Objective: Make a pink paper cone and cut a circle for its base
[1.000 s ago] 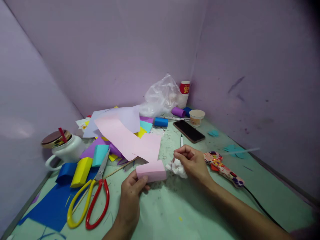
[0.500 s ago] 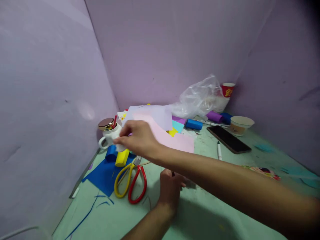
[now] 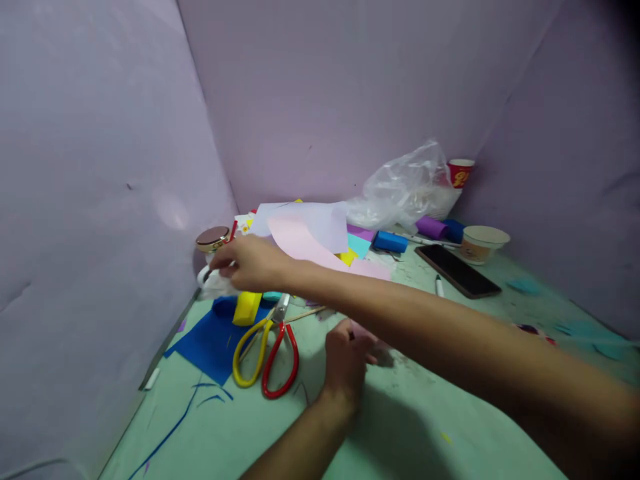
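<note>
My right hand [image 3: 247, 261] reaches across to the left, its fingers bent and pinched in front of a white mug [image 3: 201, 275] with a brownish-pink lid [image 3: 213, 237]. Whatever lies between those fingertips is hidden. Low in the middle, my left hand [image 3: 346, 357] rests on the table with its fingers curled on a piece of pink paper [image 3: 367, 333], partly covered by the right forearm. Scissors [image 3: 281, 310] with one yellow and one red handle lie left of that hand. Beyond them are a yellow roll [image 3: 247, 309] and a blue sheet [image 3: 207, 350].
Behind the right arm lie pale and pink paper sheets [image 3: 305, 230]. A clear plastic bag [image 3: 400, 187], a red paper cup [image 3: 460, 175], and a blue roll [image 3: 391, 241] stand at the back. Toward the right are a phone [image 3: 457, 270], a paper bowl [image 3: 483, 245] and a marker [image 3: 439, 285].
My right hand has moved left and slightly up, closer to the mug's handle. My left hand stays at nearly the same place on the table; the view has shifted slightly.
</note>
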Action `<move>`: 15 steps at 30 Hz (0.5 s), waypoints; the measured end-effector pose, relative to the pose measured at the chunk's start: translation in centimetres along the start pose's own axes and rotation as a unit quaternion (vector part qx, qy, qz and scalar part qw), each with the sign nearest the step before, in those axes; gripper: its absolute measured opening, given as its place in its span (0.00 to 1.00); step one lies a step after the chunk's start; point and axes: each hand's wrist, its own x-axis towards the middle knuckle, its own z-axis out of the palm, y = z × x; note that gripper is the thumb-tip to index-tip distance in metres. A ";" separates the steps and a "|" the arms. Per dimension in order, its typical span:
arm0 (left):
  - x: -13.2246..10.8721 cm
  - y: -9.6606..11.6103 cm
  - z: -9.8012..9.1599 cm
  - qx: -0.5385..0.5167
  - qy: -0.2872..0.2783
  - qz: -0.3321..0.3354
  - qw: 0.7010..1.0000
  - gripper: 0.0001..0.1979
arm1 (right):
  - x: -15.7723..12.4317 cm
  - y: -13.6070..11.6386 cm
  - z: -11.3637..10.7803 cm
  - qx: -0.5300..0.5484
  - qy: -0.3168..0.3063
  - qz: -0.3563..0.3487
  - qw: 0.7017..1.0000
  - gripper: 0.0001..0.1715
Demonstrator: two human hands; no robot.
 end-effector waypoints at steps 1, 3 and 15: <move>-0.1 0.1 0.1 -0.009 -0.002 0.007 1.000 0.06 | -1.4 0.7 -1.4 0.017 0.040 0.008 0.999 0.14; -0.1 0.3 0.3 -0.027 0.000 0.019 0.999 0.09 | -4.3 2.2 -3.7 0.076 0.129 0.050 0.987 0.12; -0.2 0.3 0.7 -0.019 0.002 0.013 1.000 0.01 | -0.1 2.2 -2.3 0.157 0.115 0.114 0.974 0.16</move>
